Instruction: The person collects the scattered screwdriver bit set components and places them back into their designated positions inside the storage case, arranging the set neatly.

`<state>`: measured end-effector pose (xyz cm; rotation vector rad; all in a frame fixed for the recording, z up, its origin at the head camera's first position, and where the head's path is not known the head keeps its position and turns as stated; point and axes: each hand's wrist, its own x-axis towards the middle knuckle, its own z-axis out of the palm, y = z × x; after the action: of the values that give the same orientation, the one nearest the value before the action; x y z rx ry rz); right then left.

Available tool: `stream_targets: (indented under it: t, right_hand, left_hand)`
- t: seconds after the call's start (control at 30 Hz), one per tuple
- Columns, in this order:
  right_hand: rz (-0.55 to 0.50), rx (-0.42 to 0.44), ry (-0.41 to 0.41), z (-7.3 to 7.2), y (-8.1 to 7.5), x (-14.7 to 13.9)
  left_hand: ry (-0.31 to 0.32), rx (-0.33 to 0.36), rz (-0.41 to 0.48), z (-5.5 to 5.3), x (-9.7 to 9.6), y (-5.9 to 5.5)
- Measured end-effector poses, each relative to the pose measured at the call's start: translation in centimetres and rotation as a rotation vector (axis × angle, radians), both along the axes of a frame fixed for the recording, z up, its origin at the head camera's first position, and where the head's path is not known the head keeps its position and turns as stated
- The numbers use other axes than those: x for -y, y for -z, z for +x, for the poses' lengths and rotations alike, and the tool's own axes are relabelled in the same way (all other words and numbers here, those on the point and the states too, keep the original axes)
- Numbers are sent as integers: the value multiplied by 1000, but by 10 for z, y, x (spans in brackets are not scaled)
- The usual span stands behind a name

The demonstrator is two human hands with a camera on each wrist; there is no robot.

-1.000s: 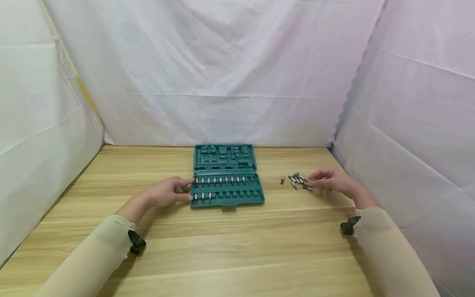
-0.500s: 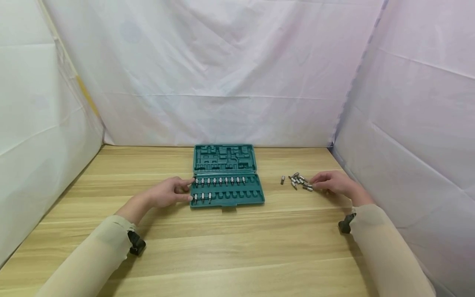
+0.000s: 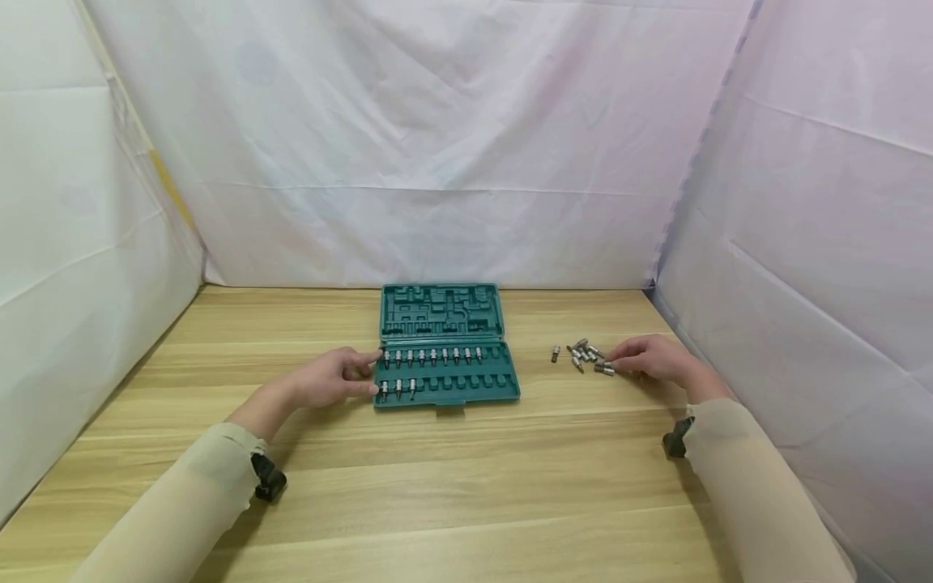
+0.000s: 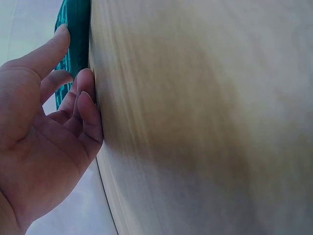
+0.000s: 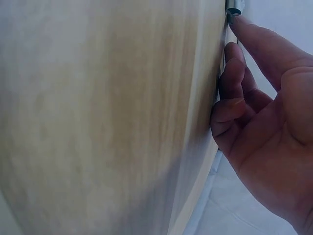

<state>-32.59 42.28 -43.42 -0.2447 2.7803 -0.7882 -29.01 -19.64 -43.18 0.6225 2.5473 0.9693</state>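
A green plastic case (image 3: 466, 394) lies open on the table, with silver socket bits (image 3: 433, 356) across most of its back row. Several more socket bits (image 3: 398, 389) fill the left of the front row. My left hand (image 3: 328, 378) touches the case's left side, thumb at the front corner, forefinger near the hinge. In the left wrist view, the thumb rests on the green rim (image 4: 78, 34). My right hand (image 3: 656, 359) is at a small pile of loose socket bits (image 3: 585, 350). Its thumb touches one socket bit (image 3: 604, 368); whether the fingers pinch it is hidden.
A single socket bit (image 3: 555, 353) lies between the case and the pile. The moulded lid (image 3: 440, 308) is folded back on the wooden table (image 3: 466, 486). White cloth walls (image 3: 437, 162) close in the back and both sides.
My right hand has shifted slightly left, its fingertips closer to the nearest loose socket bit. The left hand and the case have stayed in place.
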Motion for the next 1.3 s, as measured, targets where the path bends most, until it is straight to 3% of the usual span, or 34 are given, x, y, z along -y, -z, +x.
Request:
stream_targets:
  t: [0.3, 0.7, 1.3]
  right_hand:
    - [-34, -31, 1, 1, 3, -3]
    - [-241, -79, 41, 3, -8, 0]
    - [-401, -83, -48, -2, -26, 52]
  left_hand:
    - [-3, 8, 3, 1, 0, -1]
    - [-5, -13, -14, 2, -1, -3]
    - [-13, 10, -4, 2, 0, -2]
